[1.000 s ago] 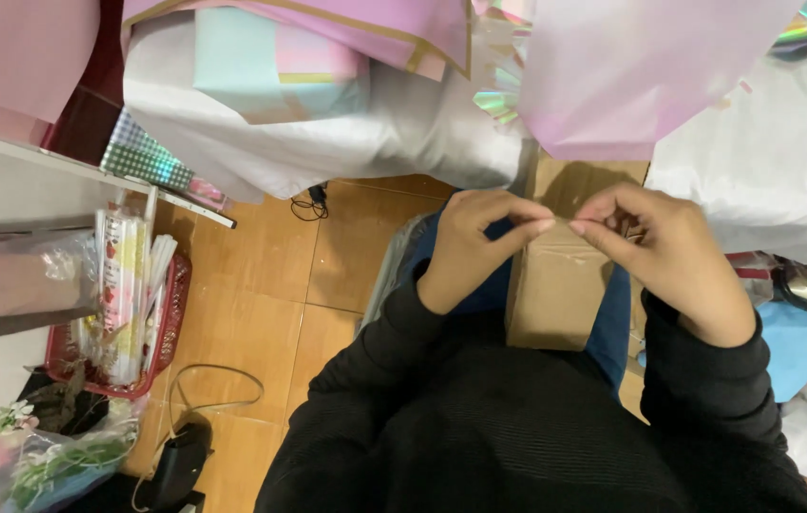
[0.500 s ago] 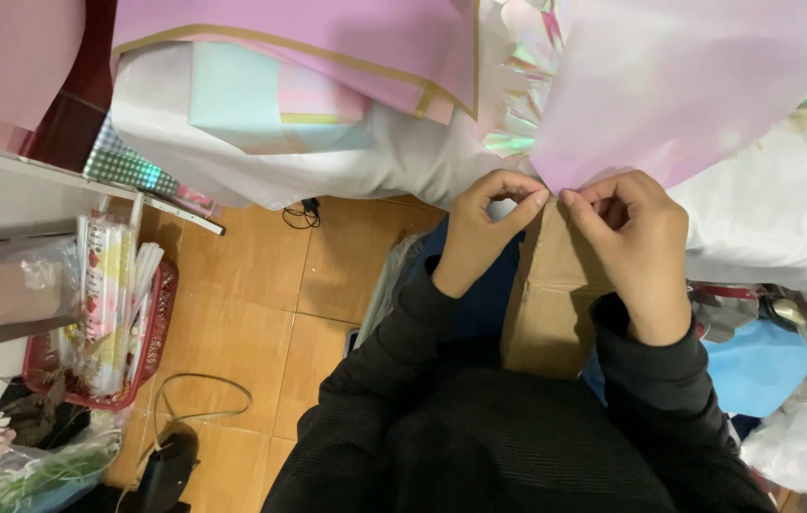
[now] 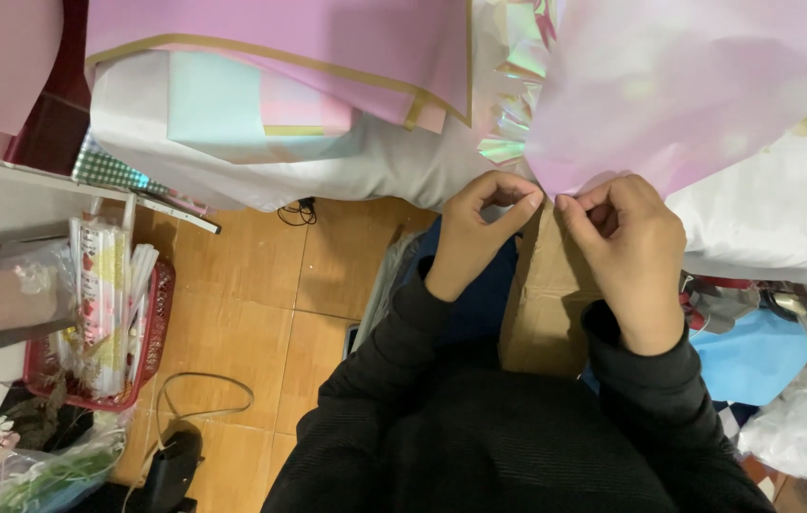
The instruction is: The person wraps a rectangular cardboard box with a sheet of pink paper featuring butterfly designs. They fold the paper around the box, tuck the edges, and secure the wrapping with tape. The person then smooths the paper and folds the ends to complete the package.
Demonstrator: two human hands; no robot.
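Note:
My left hand [image 3: 484, 228] and my right hand [image 3: 624, 249] meet fingertip to fingertip at the lower edge of a large pale pink translucent wrapping sheet [image 3: 698, 85]. Both hands pinch that edge, thumbs against forefingers. Under my hands a brown cardboard box [image 3: 546, 304] rests on my lap. My black sleeves run down to the bottom of the view. A shiny iridescent strip [image 3: 508, 142] hangs just left of the pink sheet.
Pink sheets with gold borders [image 3: 280, 47] lie over white fabric [image 3: 327, 166] on a table ahead. A red basket [image 3: 151, 328] of wrapped rolls stands on the tiled wooden-toned floor at left. A black cable [image 3: 199, 394] lies below it. Blue paper [image 3: 755, 351] and scissors [image 3: 797, 309] are at right.
My hands have risen from the box top to the pink sheet's lower edge and stayed together. The view has tilted up, showing more of the table.

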